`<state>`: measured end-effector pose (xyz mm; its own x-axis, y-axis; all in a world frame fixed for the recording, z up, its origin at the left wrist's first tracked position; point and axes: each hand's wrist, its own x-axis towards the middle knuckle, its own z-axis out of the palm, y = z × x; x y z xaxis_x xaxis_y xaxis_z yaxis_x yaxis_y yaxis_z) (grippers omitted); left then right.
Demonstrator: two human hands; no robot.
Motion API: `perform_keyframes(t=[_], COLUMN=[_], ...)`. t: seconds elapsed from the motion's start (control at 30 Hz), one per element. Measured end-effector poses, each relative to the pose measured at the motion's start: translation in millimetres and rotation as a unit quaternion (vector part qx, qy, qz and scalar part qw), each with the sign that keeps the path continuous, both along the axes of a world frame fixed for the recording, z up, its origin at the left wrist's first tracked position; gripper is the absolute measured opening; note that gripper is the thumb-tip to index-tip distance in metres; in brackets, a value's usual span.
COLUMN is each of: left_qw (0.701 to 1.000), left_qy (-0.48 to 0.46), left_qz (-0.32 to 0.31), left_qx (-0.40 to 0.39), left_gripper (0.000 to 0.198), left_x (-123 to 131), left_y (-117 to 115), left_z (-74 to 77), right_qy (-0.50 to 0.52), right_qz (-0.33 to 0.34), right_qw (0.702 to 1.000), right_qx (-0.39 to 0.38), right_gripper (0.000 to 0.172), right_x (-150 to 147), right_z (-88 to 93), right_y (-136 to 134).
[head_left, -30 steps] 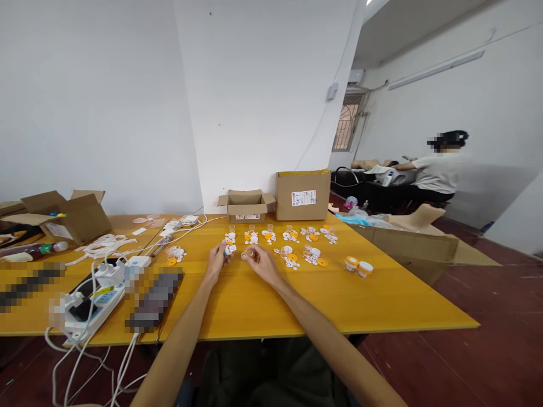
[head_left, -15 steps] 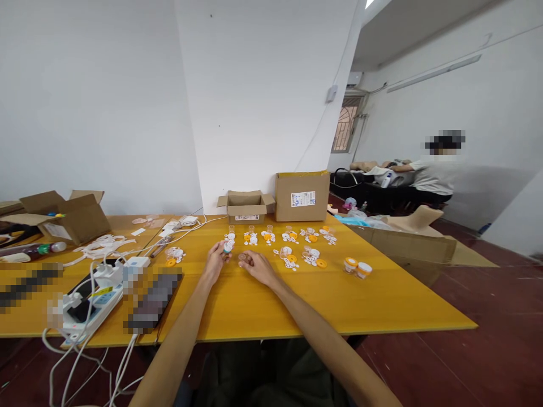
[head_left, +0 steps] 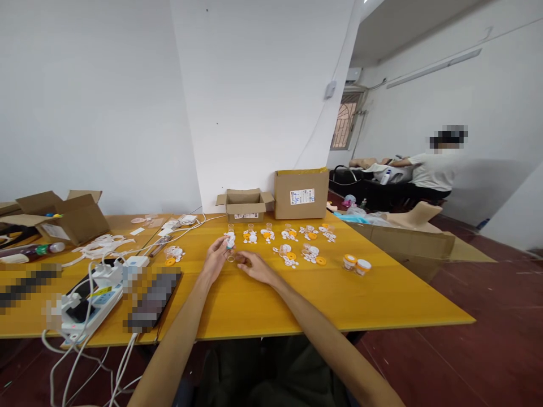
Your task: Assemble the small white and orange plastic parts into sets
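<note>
My left hand point(head_left: 215, 258) is closed on a small white and teal round piece point(head_left: 230, 242), held up just above the tabletop. Below and to the right of it, a small clear plastic cup point(head_left: 231, 256) rests on the table. Beside that cup is my right hand point(head_left: 255, 267), its thumb and forefinger a little apart; whether a fingertip touches the cup is hard to see. Beyond both hands lie groups of clear cups, white discs point(head_left: 252, 238) and orange rings point(head_left: 291, 256).
Two lidded jars point(head_left: 356, 265) stand on the right. Cardboard boxes point(head_left: 301, 195) are at the back. A power strip point(head_left: 106, 299), cables and a phone point(head_left: 155, 299) occupy the left. Another person point(head_left: 432, 172) sits in the far right background.
The clear cup has moved left, to below the left hand. My right hand has shifted slightly left and its fingers have loosened. The left hand keeps the white and teal piece.
</note>
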<state>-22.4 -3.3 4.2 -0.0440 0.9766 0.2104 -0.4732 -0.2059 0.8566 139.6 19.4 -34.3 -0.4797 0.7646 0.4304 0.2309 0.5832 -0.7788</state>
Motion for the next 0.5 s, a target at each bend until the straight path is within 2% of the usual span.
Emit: perform_keyframes(t=[0.27, 0.5], left_qw=[0.997, 0.982], left_qy=[0.055, 0.115], left_qz=[-0.047, -0.148], left_qx=[0.002, -0.006], left_gripper=[0.03, 0.033], left_x=[5.7, 10.9], left_y=[-11.2, -21.5], left_z=[5.4, 10.3], right_qy=[0.08, 0.146], right_qz=[-0.051, -0.076], right_qw=[0.995, 0.986], right_qx=[-0.017, -0.027], right_gripper=[0.021, 0.04], right_x=[3.6, 13.9], right_z=[6.4, 22.2], right_y=[2.1, -5.0])
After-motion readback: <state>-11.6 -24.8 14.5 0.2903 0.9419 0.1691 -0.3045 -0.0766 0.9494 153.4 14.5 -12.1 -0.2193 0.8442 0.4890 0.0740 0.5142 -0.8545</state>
